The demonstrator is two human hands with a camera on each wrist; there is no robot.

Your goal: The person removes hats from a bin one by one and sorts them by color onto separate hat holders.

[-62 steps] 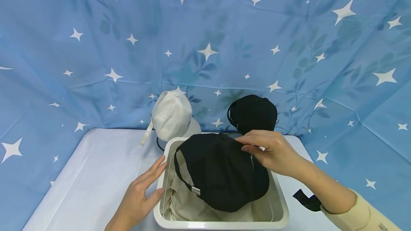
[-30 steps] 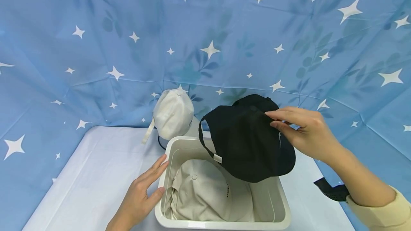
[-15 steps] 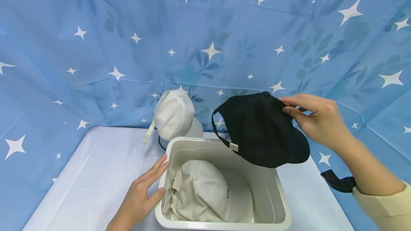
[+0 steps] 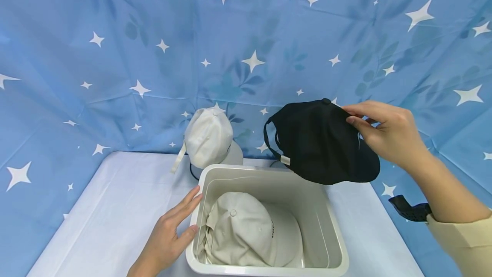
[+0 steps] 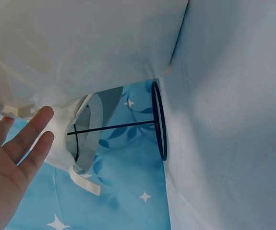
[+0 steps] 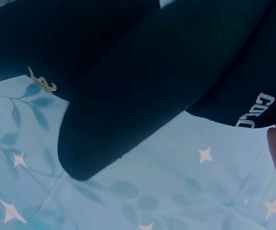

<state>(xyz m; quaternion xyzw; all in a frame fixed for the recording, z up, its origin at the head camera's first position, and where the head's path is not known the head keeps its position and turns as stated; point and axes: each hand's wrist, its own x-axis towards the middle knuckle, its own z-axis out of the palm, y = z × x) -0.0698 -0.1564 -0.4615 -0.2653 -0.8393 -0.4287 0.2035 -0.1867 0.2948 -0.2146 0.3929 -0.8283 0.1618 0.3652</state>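
Thumb and fingers of my right hand (image 4: 392,129) pinch a black baseball cap (image 4: 315,144) by its crown near the brim. The cap hangs over the back right corner of a pale plastic bin (image 4: 269,271), its strap and buckle facing left. In the right wrist view, white lettering shows on its front, with the brim (image 6: 123,105) pointing down. My left hand (image 4: 165,230) touches the bin's left rim with straight fingers. Inside the bin lies a beige cap (image 4: 242,230), brim to the right, with more beige fabric bunched at its left.
A white cap (image 4: 209,138) sits behind the bin on a thin black wire stand, whose ring base (image 5: 159,120) shows in the left wrist view. Another black cap (image 6: 56,38) with tan lettering is mostly hidden behind the held one. A starry blue curtain (image 4: 246,33) backs the white table (image 4: 127,208).
My right hand has lifted the black cap out of the bin, up, back and to the right, uncovering the beige cap. My left hand has stayed at the rim.
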